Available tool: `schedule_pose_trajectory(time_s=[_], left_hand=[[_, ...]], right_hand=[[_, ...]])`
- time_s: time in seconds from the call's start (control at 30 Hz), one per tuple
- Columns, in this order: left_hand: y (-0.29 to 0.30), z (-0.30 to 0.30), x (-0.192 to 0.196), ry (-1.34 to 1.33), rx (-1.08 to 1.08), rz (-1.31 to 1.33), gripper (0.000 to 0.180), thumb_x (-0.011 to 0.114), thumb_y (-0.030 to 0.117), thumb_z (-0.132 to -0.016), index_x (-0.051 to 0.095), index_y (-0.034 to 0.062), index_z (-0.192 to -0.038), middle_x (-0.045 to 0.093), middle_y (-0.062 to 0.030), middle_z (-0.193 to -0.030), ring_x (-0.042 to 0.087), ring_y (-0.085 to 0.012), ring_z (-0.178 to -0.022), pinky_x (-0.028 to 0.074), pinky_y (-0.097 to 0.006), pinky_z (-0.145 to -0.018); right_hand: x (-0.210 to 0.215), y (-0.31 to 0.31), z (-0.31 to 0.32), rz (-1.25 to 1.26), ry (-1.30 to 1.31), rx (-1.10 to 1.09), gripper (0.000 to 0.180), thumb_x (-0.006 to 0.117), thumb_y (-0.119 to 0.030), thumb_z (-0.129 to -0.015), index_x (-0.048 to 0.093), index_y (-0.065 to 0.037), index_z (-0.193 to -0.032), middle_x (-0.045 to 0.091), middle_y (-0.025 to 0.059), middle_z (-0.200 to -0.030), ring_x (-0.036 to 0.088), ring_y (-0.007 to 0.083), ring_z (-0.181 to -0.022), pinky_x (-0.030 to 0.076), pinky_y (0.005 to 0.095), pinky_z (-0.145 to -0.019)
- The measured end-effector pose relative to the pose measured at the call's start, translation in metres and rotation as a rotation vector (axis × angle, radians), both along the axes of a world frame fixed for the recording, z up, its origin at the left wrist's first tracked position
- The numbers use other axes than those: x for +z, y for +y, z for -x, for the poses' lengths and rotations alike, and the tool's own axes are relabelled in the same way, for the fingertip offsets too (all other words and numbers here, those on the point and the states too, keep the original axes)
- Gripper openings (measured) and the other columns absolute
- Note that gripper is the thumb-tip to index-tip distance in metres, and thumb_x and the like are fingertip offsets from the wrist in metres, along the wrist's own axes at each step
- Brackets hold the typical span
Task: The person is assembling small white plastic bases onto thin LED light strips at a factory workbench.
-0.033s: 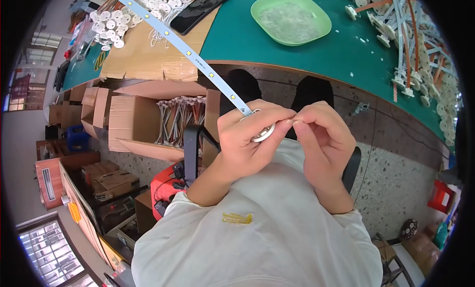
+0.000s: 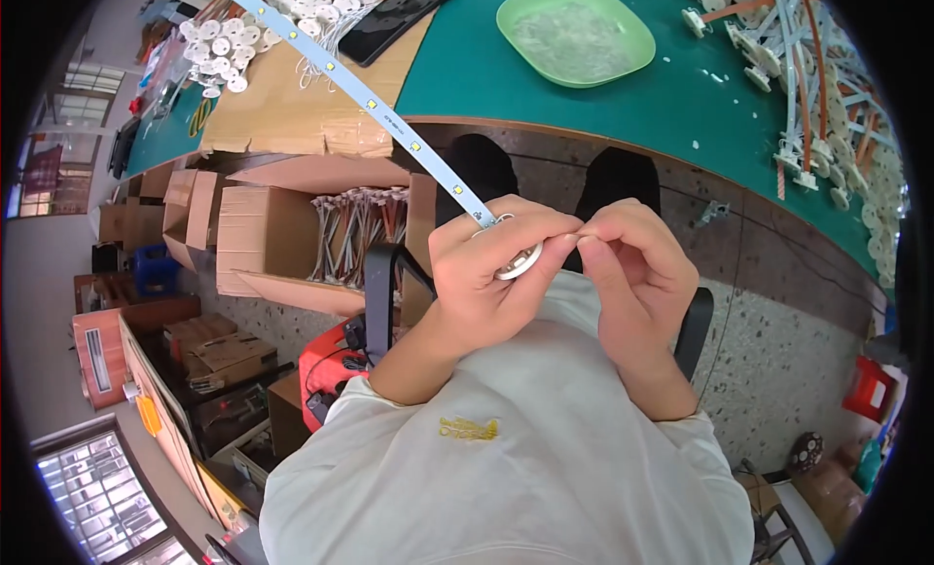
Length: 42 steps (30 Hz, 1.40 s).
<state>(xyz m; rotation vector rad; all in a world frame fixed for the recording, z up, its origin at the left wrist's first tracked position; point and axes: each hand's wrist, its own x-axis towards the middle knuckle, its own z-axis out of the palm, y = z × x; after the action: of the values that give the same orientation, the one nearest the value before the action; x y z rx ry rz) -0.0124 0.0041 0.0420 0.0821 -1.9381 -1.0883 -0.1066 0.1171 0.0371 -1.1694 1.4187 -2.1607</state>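
My left hand [image 2: 496,273] is closed around a white round plastic cap [image 2: 521,262], whose rim shows below the fingers. From the same hand a long pale LED strip [image 2: 394,127] slants up to the far left, dotted with small yellow chips. A thin wire [image 2: 576,236] runs between the fingertips of both hands. My right hand [image 2: 637,273] pinches it between thumb and forefinger, close against the left fingertips. Both hands are held in front of my body, short of the table's near edge. How the wire joins the cap is hidden by the fingers.
On the green table [image 2: 467,88] lie a light green tray [image 2: 506,30] of small clear pieces, a dark phone [image 2: 399,20] and white round caps [image 2: 219,49]. Assembled strips [image 2: 808,88] pile up at the right. An open carton [image 2: 258,239] of strips stands below left, beside a chair armrest [image 2: 379,302].
The table and surroundings have shifted very slightly in the picture. Both hands keep the same grip and pose.
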Motion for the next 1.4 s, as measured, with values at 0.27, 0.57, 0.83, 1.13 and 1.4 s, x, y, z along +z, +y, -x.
schedule_pose_trajectory(time_s=[0.27,0.57,0.83,1.13,1.4], left_hand=[[-0.006,-0.005,0.002,-0.113,-0.024,0.124,0.013,0.07,-0.007,-0.073,0.068,-0.0012,-0.084,0.066,-0.0118,-0.074,0.062,-0.0209,-0.061,0.048,-0.027,-0.054],[-0.013,-0.005,0.001,-0.227,-0.018,0.2,0.018,0.071,-0.006,-0.068,0.067,0.0003,-0.083,0.065,-0.0087,-0.073,0.061,-0.023,-0.066,0.047,-0.03,-0.057],[-0.01,-0.012,0.008,-0.168,-0.034,0.135,0.019,0.072,-0.006,-0.065,0.067,0.0012,-0.083,0.065,-0.008,-0.073,0.061,-0.0228,-0.066,0.047,-0.03,-0.057],[-0.01,-0.007,0.004,-0.114,-0.099,0.124,0.015,0.067,-0.012,-0.073,0.066,-0.0057,-0.086,0.064,-0.0127,-0.074,0.06,-0.0198,-0.063,0.046,-0.027,-0.057],[-0.005,-0.009,0.005,-0.106,-0.117,0.06,0.013,0.065,-0.011,-0.075,0.066,-0.0063,-0.088,0.064,-0.0127,-0.075,0.061,-0.02,-0.066,0.048,-0.027,-0.059]], right_hand=[[0.005,0.006,0.011,-0.122,0.367,-0.198,0.013,0.068,0.009,-0.077,0.064,0.005,-0.088,0.066,0.0135,-0.083,0.063,0.019,-0.066,0.051,0.0253,-0.057],[0.015,0.012,0.016,-0.311,0.677,-0.213,0.012,0.068,0.009,-0.074,0.064,0.003,-0.084,0.067,0.0132,-0.079,0.066,0.0262,-0.068,0.053,0.0296,-0.062],[0.009,0.01,0.015,-0.22,0.565,-0.156,0.013,0.068,0.009,-0.072,0.064,0.003,-0.083,0.068,0.013,-0.079,0.067,0.0246,-0.068,0.053,0.0286,-0.061],[0.0,0.015,0.001,-0.151,0.227,-0.181,0.014,0.07,0.009,-0.074,0.065,0.004,-0.086,0.069,0.0123,-0.08,0.066,0.0179,-0.065,0.053,0.0239,-0.056],[0.0,0.016,0.0,-0.127,0.24,-0.14,0.013,0.069,0.01,-0.074,0.064,0.005,-0.085,0.068,0.0137,-0.078,0.066,0.0193,-0.065,0.053,0.0242,-0.057]])
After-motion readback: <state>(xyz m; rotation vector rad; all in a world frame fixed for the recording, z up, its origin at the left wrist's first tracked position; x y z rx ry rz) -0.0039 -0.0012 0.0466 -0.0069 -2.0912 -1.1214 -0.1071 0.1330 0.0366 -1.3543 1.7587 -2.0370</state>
